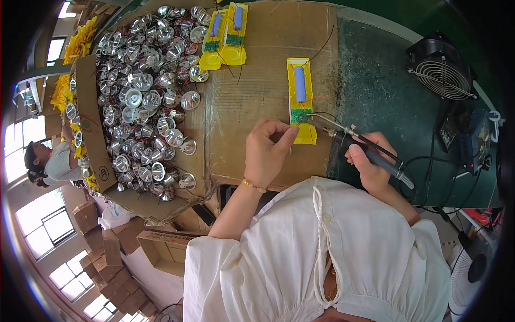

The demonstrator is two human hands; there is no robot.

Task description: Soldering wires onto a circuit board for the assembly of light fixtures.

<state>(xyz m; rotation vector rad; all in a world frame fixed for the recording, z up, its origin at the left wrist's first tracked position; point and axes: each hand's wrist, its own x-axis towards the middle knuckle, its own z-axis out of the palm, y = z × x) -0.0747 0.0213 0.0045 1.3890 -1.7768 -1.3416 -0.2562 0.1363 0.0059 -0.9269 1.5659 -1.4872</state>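
Note:
My right hand (374, 161) is closed round the thick dark handle of a soldering iron (370, 149) with a wire-feed tube. Its tip reaches the green circuit board (299, 115) in a yellow plastic flashlight housing (304, 134). A blue cylindrical battery (300, 84) lies in the upper part of that housing, with thin red and black wires coming out. My left hand (271, 140) is at the housing's lower left edge, thumb and forefinger pinched by the board. What those fingers hold is too small to make out.
Many silver reflector cups (142, 102) with wires fill a cardboard box at left. Two more yellow housings (225, 40) with batteries lie at the far edge of the cardboard sheet (257, 86). A fan with a wire guard (442, 70) and cables stand at right. Another person (56, 161) is at far left.

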